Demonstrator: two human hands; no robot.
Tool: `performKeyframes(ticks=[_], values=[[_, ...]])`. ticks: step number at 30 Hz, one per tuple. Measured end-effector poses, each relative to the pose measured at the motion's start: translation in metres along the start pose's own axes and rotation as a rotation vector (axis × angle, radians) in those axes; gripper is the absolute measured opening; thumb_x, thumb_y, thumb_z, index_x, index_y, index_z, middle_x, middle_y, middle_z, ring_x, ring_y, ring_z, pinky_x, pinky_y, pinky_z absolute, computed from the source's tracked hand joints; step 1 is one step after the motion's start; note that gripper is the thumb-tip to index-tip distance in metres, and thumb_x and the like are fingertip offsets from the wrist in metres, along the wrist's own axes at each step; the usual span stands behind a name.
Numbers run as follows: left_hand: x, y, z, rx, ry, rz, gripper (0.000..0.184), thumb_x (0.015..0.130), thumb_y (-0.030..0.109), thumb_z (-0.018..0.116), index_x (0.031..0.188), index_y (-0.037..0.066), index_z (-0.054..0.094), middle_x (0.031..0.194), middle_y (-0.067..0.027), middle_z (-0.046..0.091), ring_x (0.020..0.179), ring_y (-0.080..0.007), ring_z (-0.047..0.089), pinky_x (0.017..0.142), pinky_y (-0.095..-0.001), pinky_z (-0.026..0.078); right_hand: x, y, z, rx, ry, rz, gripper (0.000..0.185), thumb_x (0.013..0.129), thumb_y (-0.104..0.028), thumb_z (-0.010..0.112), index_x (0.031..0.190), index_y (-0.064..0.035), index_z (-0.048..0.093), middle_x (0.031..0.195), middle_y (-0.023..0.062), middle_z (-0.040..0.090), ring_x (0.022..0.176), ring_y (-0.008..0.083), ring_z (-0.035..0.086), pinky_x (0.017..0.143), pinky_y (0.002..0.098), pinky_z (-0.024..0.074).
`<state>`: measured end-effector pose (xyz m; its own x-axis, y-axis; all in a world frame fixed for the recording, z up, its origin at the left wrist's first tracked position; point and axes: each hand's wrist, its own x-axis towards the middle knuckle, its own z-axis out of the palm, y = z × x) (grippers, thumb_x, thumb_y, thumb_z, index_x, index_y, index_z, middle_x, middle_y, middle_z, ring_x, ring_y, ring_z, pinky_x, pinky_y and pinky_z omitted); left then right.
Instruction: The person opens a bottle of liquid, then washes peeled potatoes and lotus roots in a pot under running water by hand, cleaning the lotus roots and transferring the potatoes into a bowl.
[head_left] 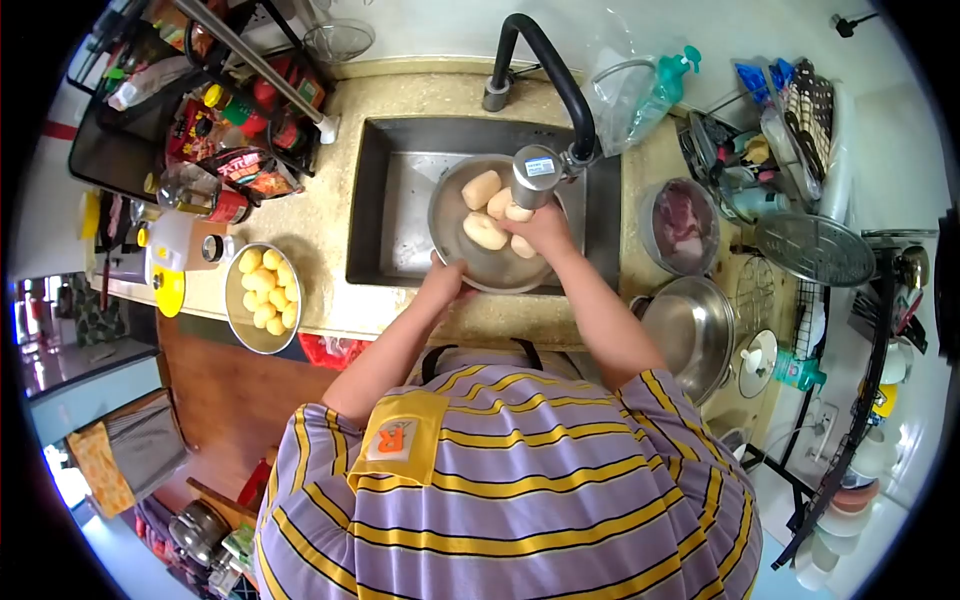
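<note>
The speckled counter (325, 195) runs along in front of me, on both sides of the steel sink (395, 200) set into it. At the far edge of the sink stands my tap (536, 180), its black neck arching over so that the silver head hangs above the basin and hides part of what lies below. The wide metal basin (500, 272) sits in the sink, toward its near side.

On my right, by the counter's near edge, is a shiny pot (688, 325), and just beyond it a bowl (690, 264) with red meat (683, 218) in it. To my left, a steel bowl (238, 320) is heaped with yellow potatoes (264, 281).

My left hand (446, 276) is closed on the basin's near left rim, thumb on top, the other fingers mostly out of sight. My right hand (541, 228) reaches into the basin, fingers bent among the pale potatoes (485, 232); with the tap head in the way, I can't tell how far they're open or whether they grip one. Those potatoes lie loose inside the basin, some touching.
</note>
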<state>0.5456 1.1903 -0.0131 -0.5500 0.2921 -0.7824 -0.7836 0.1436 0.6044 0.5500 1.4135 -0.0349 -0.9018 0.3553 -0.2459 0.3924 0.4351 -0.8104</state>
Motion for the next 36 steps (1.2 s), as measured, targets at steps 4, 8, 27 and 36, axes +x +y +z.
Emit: performKeyframes(ticks=[4,8,27,36], values=[[-0.001,-0.002,-0.001,-0.003,-0.002,0.003,0.063,0.085,0.010,0.051,0.139,0.005,0.018,0.107,-0.0215,0.057,0.076,-0.0277,0.067,0.059,-0.0326,0.058,0.018,0.031,0.012,0.154,-0.052,-0.021,0.072,0.066,-0.020,0.085,0.128,-0.0065,0.051,0.127,0.0144,0.057,0.119,0.0305,0.055,0.098,0.0386,0.0448],[-0.001,-0.004,-0.004,0.033,-0.011,0.013,0.062,0.084,0.010,0.050,0.138,0.005,0.019,0.105,-0.0215,0.058,0.074,-0.0277,0.067,0.059,-0.0332,0.058,0.024,0.060,0.021,0.334,-0.083,-0.011,0.074,0.069,-0.015,0.082,0.133,-0.0059,0.047,0.132,0.0153,0.052,0.122,0.0299,0.053,0.100,0.0382,0.0434],[-0.002,-0.003,0.002,0.064,-0.028,0.072,0.065,0.085,0.008,0.050,0.141,0.008,0.017,0.109,-0.0210,0.055,0.077,-0.0269,0.065,0.061,-0.0347,0.058,-0.006,0.032,0.005,0.617,-0.140,0.126,0.044,0.081,0.001,0.074,0.122,-0.0043,0.056,0.107,0.0059,0.066,0.097,0.0141,0.062,0.080,0.0291,0.0533],[0.002,-0.012,-0.005,0.052,-0.052,0.051,0.063,0.085,0.009,0.051,0.139,0.008,0.018,0.109,-0.0199,0.055,0.078,-0.0268,0.065,0.062,-0.0346,0.059,-0.013,0.027,0.020,0.678,0.074,-0.082,0.051,0.079,0.008,0.071,0.125,-0.0043,0.053,0.112,0.0058,0.064,0.103,0.0148,0.062,0.089,0.0277,0.0501]])
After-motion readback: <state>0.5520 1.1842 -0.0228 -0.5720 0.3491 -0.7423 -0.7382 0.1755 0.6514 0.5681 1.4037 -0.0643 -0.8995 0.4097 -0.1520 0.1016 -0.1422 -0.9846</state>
